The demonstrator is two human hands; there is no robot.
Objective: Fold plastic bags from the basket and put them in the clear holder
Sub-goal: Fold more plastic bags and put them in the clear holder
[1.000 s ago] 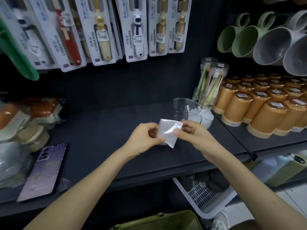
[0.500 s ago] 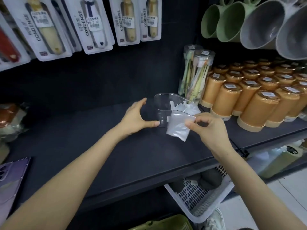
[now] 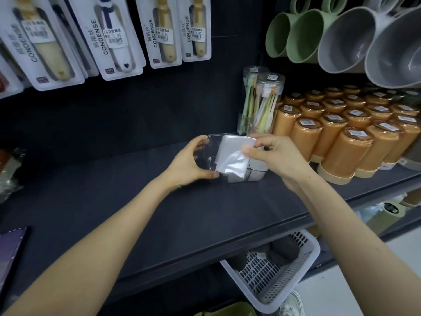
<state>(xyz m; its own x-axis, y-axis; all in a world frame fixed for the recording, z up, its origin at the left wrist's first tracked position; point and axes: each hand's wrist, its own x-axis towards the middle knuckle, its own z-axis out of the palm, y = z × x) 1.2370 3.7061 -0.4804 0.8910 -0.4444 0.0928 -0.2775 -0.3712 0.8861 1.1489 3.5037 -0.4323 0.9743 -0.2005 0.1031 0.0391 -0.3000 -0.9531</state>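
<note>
Head view, and from the far left: a purple phone lies at the edge of the dark shelf, well apart from the action, with carded toothbrush packs hanging above. Into the middle, and here's the change. The left hand was helping pinch the bag out in front a second ago and was only reaching half a second ago. Now its thumb and fingers are curled round the left end of the clear holder, steadying it on the shelf. Right beside it, the folded bag, a neat white square, has come up from mid-air to the holder's mouth and hangs tilted. I can't tell whether its lower corner is inside the clear wall or just in front of it. The right hand pinches the bag's upper right corner between thumb and fingertips. So the folding looks finished for this one and the putting-in is under way, with the bag not yet let go. Other folded bags show white in the holder's right part, so this one seems bound for the space to their left. Further right, toothbrush tubes stand just behind the holder, then rows of orange cups. Below the shelf sits a white basket.
</note>
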